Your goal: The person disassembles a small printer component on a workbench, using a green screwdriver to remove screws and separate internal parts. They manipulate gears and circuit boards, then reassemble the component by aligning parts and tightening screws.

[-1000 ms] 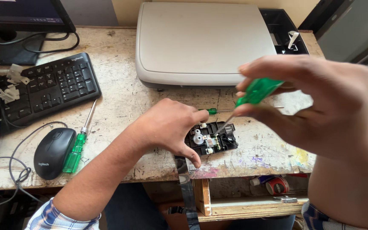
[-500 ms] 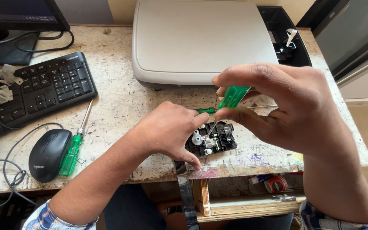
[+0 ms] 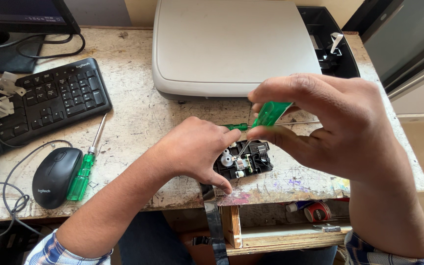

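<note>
My left hand (image 3: 195,149) presses down on a small black mechanical part (image 3: 246,161) with white gears, holding it on the worn tabletop (image 3: 138,122) near the front edge. My right hand (image 3: 330,122) grips the green handle of a small screwdriver (image 3: 267,118), whose thin shaft points down into the part. Another green-handled screwdriver (image 3: 236,126) lies on the table just behind the part, partly hidden by my hands.
A grey flat printer (image 3: 231,44) stands behind my hands. A black keyboard (image 3: 50,100), a black mouse (image 3: 55,175) and a third green-handled screwdriver (image 3: 85,164) lie at the left. A monitor (image 3: 20,14) stands at the far left back. A flat dark ribbon (image 3: 214,221) hangs over the front edge.
My right hand with the screwdriver has come down and left, bringing the tip onto the black part. My left hand stays on the part.
</note>
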